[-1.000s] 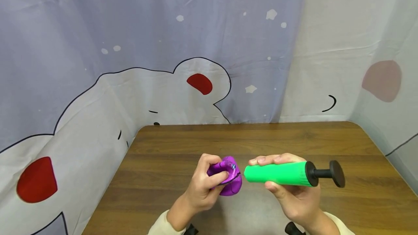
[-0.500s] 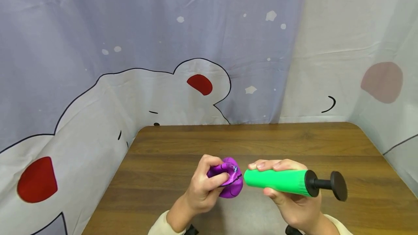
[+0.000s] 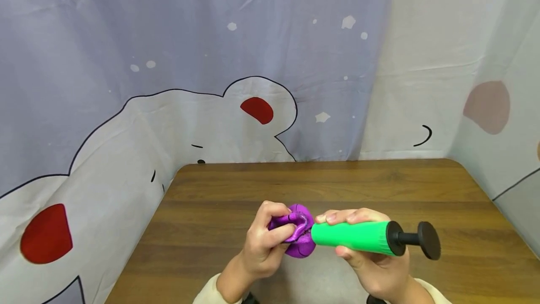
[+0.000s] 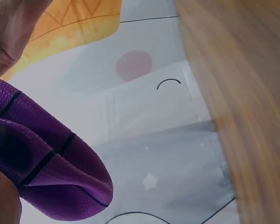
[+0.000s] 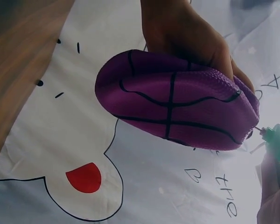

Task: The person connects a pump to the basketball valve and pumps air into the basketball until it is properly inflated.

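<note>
My left hand point(image 3: 262, 243) pinches a soft, caved-in purple ball point(image 3: 304, 247) with black basketball seams. Its folds show up close in the left wrist view, where the ball point(image 4: 70, 149) looks flattened. A green hand pump point(image 3: 352, 236) lies in the grip of my right hand point(image 3: 381, 269), fingers on the far side and thumb on the near side. The pump's black plunger handle point(image 3: 428, 240) sticks out to the right. In the right wrist view a thin needle point(image 5: 258, 129) runs from the pump's tip to the ball's side; how deep it sits I cannot tell.
Beneath both hands is a brown wood-grain table point(image 3: 219, 191). A printed fabric curtain point(image 3: 177, 121) with cartoon shapes hangs behind it and along both sides. Cream sleeves point(image 3: 209, 292) and dark wrist straps show at the bottom edge.
The right hand has shifted slightly left with the pump, and the gap between pump tip and ball has closed. The plunger end has dipped lower. My left hand has barely moved.
</note>
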### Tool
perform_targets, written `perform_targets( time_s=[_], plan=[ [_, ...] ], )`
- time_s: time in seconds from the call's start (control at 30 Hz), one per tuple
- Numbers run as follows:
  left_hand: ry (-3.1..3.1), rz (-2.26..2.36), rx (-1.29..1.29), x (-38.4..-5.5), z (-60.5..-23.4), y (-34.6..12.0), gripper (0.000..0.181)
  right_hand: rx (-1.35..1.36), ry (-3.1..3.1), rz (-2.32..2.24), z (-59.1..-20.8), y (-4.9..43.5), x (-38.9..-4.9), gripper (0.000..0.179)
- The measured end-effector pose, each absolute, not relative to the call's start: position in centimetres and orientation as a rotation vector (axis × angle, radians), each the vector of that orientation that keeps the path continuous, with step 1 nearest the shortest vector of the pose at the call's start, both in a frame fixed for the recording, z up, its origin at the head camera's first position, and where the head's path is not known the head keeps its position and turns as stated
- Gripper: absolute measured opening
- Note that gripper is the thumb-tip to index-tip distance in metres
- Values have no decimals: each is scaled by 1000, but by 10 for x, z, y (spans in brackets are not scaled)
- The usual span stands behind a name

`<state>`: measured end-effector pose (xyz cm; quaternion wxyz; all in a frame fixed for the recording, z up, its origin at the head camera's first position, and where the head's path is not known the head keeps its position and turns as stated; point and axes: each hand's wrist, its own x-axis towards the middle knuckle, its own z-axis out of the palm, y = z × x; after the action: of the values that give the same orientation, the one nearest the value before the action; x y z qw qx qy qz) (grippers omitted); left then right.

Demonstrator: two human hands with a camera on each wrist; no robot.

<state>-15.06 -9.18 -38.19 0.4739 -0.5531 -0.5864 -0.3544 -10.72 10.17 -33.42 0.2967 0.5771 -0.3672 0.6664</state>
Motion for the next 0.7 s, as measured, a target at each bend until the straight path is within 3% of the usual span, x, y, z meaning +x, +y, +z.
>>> perform_targets(
  time_s=[0.7],
  plan=[
    [-1397,-939,-1380,-146,-376,-81,21,1525,-989,1761,-341,98,-111,33]
  ],
)
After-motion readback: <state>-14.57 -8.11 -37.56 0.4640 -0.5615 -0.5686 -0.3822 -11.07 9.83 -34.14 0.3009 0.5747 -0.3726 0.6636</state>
